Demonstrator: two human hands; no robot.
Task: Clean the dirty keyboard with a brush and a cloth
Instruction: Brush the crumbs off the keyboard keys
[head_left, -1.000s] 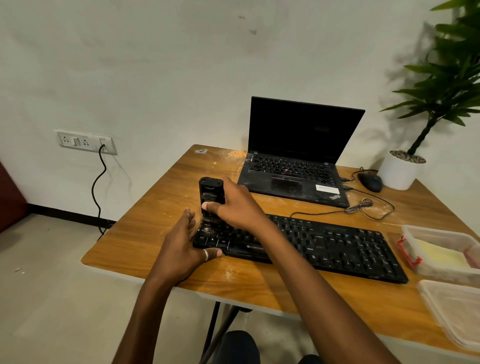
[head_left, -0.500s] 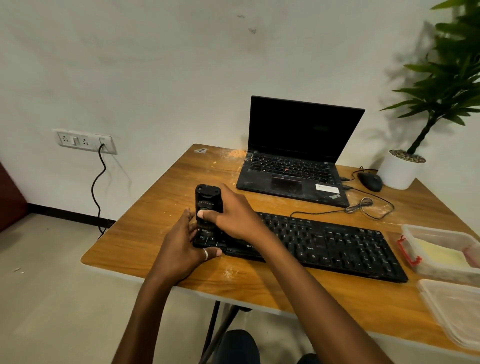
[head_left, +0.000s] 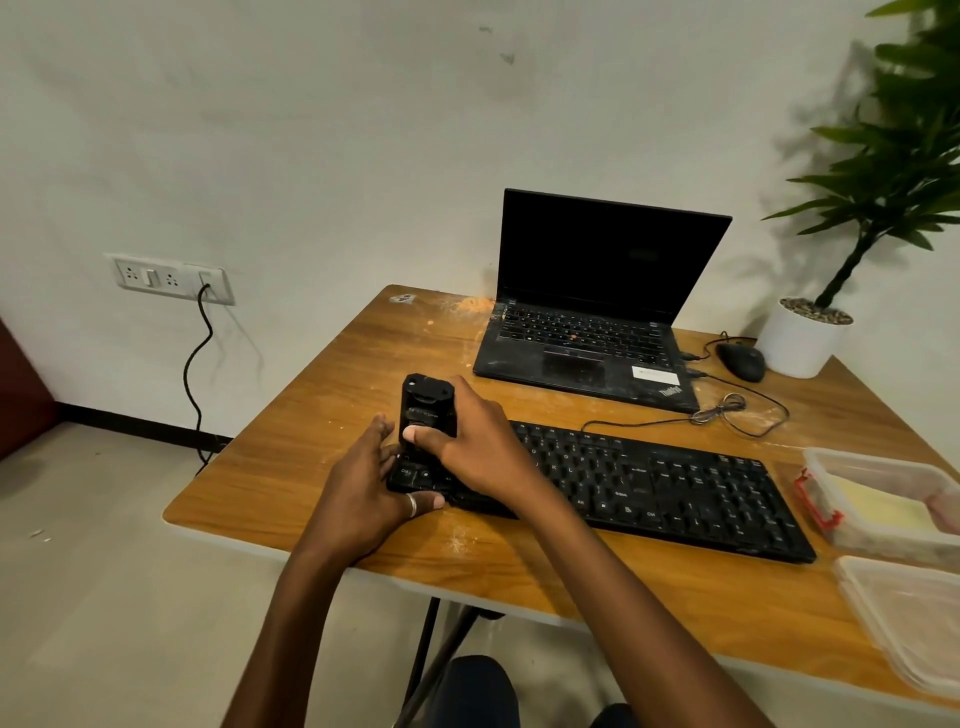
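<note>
Down comes the right hand (head_left: 478, 452) a touch, drawing the brush (head_left: 427, 402) nearer the person along the left end of the keyboard (head_left: 675, 493) than a moment ago, while the left hand (head_left: 363, 493) has not budged. Biggest of all, the wooden table (head_left: 291, 467) spreads under both hands, dusted with pale specks. Beyond the right hand sits the open laptop (head_left: 597, 322), screen dark. The black keyboard runs from between the hands out to the right, passing under the right forearm. Far off to the right of the right hand, a potted plant (head_left: 805, 338) stands at the back and two clear plastic containers (head_left: 883, 499) sit close together near the table's edge. Now the hands: the left one braces the keyboard's left end, fingers laid fairly straight against its side, thumb stretched along the front edge. The right one grips the black brush upright on the leftmost keys, thumb pressed across its face, fingers wrapped behind. A mouse (head_left: 740, 361) lies just beside the pot. A ring (head_left: 410, 505) shines on the left thumb.
</note>
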